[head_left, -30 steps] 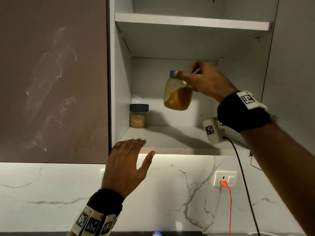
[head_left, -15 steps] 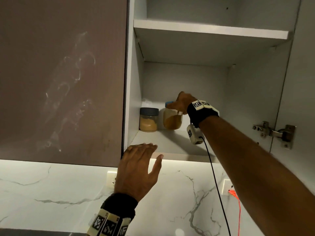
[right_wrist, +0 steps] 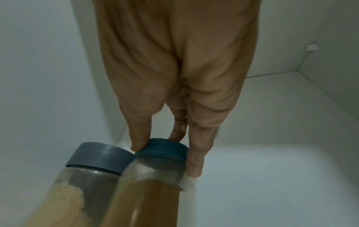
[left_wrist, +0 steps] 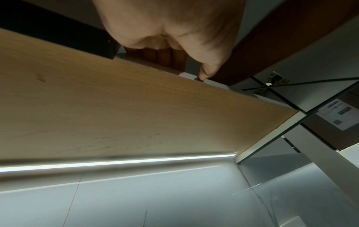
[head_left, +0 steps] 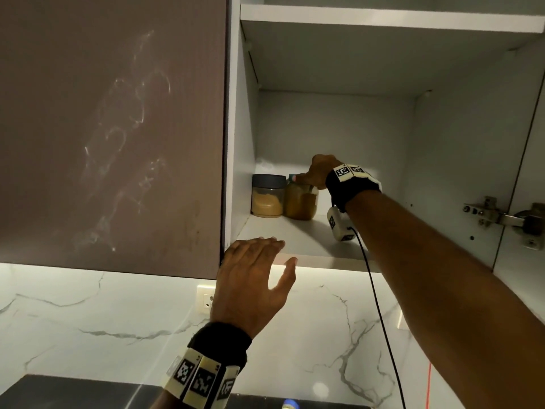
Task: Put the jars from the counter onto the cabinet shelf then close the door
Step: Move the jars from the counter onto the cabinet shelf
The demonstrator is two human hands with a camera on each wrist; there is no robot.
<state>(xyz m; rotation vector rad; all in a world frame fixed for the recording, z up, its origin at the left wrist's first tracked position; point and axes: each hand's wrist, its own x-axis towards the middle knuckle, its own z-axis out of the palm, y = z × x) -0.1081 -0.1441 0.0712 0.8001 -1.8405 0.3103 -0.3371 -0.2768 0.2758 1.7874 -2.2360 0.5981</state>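
Observation:
Two jars stand side by side at the back left of the lower cabinet shelf (head_left: 298, 237). The left one is a grey-lidded jar (head_left: 267, 195) (right_wrist: 77, 176) of pale powder. Beside it, touching it, is a blue-lidded jar (head_left: 300, 202) (right_wrist: 153, 181) of darker brown powder. My right hand (head_left: 317, 174) (right_wrist: 167, 147) reaches deep into the cabinet and grips the blue lid from above with thumb and fingers. My left hand (head_left: 259, 273) (left_wrist: 202, 76) is flat and spread, its fingertips resting on the shelf's front edge. The open cabinet door (head_left: 528, 172) stands at the right edge.
A closed brown cabinet door (head_left: 112, 128) fills the left. An upper shelf (head_left: 383, 19) sits above. A door hinge (head_left: 501, 216) is on the right wall. A marble backsplash (head_left: 118, 320) with a socket (head_left: 206, 299) lies below, and another blue lid (head_left: 290, 405) shows at the bottom edge.
My right hand carried the blue-lidded jar from mid-air down and back onto the shelf, beside the grey-lidded jar. The left hand stayed at the shelf edge.

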